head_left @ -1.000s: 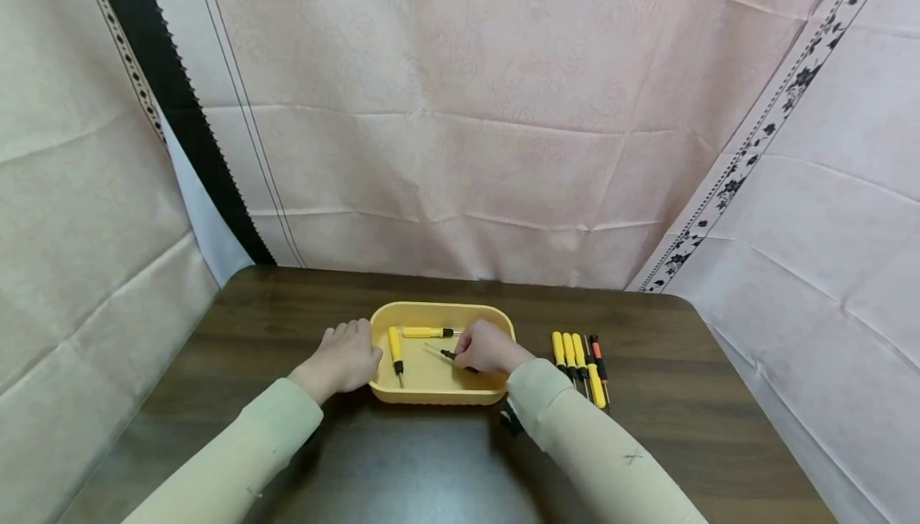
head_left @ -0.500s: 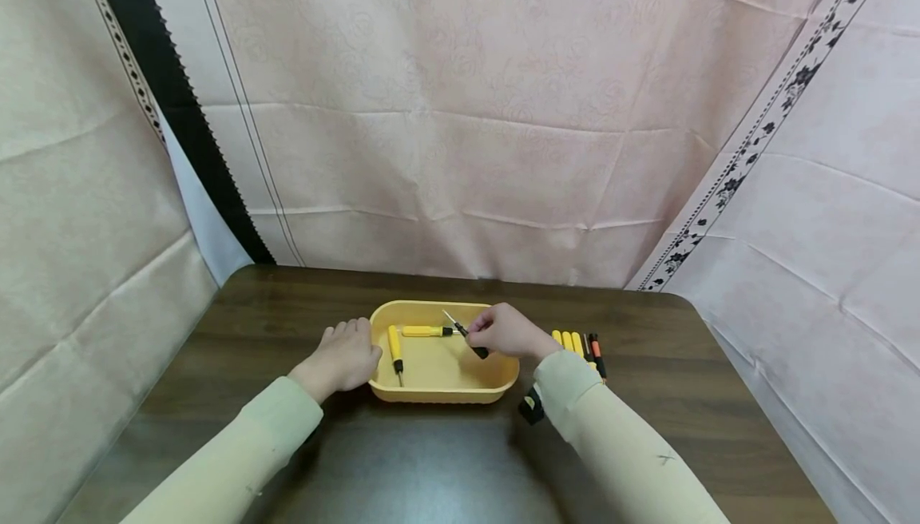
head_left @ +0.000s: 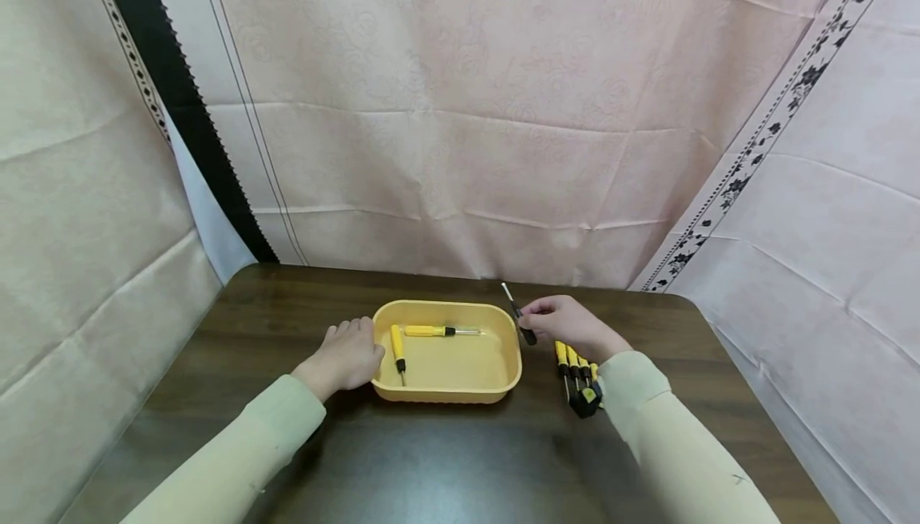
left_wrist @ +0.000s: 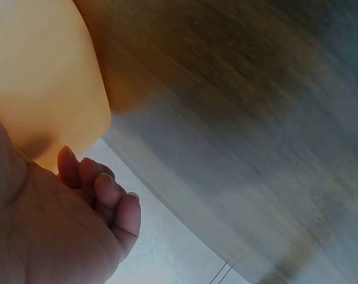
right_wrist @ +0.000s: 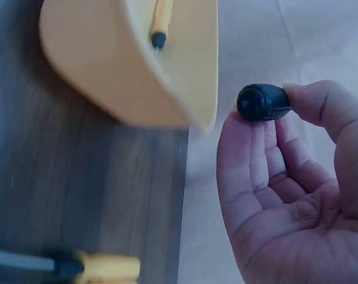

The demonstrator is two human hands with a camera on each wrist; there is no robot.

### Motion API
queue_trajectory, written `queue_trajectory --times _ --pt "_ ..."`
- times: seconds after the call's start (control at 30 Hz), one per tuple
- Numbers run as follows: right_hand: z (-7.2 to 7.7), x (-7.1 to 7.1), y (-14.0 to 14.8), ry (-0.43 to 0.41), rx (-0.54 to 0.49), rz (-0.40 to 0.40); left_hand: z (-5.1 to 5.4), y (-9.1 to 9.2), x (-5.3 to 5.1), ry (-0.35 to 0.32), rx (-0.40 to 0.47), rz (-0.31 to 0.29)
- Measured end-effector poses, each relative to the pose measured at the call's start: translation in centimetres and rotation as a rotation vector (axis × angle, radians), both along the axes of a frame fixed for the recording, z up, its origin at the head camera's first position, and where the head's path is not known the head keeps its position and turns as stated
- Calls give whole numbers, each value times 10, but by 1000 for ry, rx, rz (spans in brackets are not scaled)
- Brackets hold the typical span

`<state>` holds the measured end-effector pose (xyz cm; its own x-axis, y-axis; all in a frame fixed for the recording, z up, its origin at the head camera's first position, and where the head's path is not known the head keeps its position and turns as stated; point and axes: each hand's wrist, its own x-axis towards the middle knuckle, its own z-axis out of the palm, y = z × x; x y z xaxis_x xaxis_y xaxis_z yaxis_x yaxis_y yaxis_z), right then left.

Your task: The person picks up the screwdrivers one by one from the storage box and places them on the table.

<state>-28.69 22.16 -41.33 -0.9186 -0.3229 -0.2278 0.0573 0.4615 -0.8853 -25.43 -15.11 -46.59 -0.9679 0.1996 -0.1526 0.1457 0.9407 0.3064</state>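
My right hand [head_left: 575, 326] pinches a black-handled screwdriver [head_left: 527, 335] between thumb and fingertips, just past the right end of a yellow plastic tray [head_left: 446, 391]. Its thin shaft points up and away. From the right wrist view, the butt of the black handle [right_wrist: 263, 103] faces the camera. My left hand [head_left: 346, 355] grips the left end of the tray, thumb over the rim; its curled fingers [left_wrist: 126, 216] show outside the wall in the left wrist view. Inside the tray lie two yellow-handled screwdrivers, one crosswise [head_left: 428, 331] at the back and another [head_left: 398, 348] near the left end.
Several yellow-handled screwdrivers [head_left: 573, 358] lie side by side on the dark wooden table [head_left: 402, 460], right of the tray and partly under my right wrist. A pale cloth curtain [head_left: 460, 156] hangs behind the table's far edge.
My right hand has lifted the black-handled screwdriver out of the tray and carried it right, past the rim. Its tip has swung upward. The left hand stays on the tray.
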Motion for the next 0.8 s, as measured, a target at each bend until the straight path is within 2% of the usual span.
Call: queue_trajectory --times 0.3,0.5,0.8 --pt "-9 3 46 -42 0 -91 -1 -1 -1 -1 -2 3" --pt "-18 7 77 -84 -68 -101 -2 0 -1 0 -9 5" --pt "-34 16 118 -132 -99 -108 1 1 0 3 -14 6"
